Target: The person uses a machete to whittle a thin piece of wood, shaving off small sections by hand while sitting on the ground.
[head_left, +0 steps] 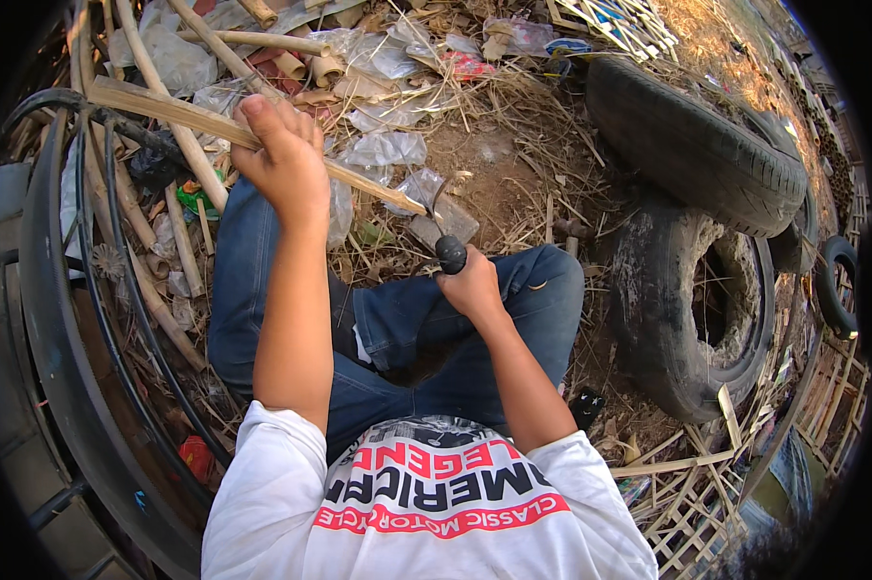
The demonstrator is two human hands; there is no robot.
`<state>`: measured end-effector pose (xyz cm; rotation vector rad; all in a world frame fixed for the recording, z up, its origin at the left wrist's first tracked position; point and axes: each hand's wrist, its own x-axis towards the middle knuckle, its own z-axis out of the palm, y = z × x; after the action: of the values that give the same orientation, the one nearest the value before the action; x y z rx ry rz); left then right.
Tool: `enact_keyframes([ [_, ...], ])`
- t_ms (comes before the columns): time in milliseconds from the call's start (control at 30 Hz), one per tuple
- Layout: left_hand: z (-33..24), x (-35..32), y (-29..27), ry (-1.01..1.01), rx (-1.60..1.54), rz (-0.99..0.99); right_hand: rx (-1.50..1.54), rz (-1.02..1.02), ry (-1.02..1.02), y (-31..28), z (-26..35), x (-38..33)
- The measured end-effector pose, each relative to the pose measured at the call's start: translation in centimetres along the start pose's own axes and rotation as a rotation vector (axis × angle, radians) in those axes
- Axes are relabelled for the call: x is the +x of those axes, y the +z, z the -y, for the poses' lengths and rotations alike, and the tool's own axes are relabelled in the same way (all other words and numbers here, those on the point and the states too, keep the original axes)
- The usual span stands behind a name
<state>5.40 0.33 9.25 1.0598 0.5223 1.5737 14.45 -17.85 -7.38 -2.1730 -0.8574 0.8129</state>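
Observation:
My left hand (287, 162) is wrapped around a long, pale bamboo strip (170, 108), which slants down from the upper left towards the middle. In my right hand (476, 287), over my bent knee, is a knife (450, 253) with a rounded black handle and a thin, dark, curved blade. That blade crosses the strip's near-right tip; whether it has cut into it I cannot tell. Just beneath the tip, a grey block (452, 228) lies on the dirt. My legs, in blue jeans, are folded on either side.
Worn tyres (692, 145) lean and lie at the right. A black metal frame (54, 309) curves along the left, beside bamboo poles (156, 72). Plastic litter (383, 150) and dry straw cover the ground ahead. Slatted lattice (692, 517) lies at the lower right.

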Motion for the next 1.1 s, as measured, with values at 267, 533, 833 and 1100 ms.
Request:
enact_keyframes([
  [267, -1.9, 0.9, 0.2, 0.069, 0.026, -0.058, -0.083, 0.022, 0.031, -0.1, -0.9, -0.1],
  [533, 0.8, 0.9, 1.2, 0.077, 0.066, 0.003, 0.041, 0.065, 0.051, -1.0, -0.8, 0.3],
  [833, 0.3, 0.8, 1.6, 0.102, 0.202, -0.01, 0.062, 0.024, 0.011, -2.7, 2.8, -2.2],
  [1100, 0.3, 1.2, 0.9, 0.131, 0.119, -0.02, -0.056, 0.084, 0.119, -0.5, -1.7, -0.4],
])
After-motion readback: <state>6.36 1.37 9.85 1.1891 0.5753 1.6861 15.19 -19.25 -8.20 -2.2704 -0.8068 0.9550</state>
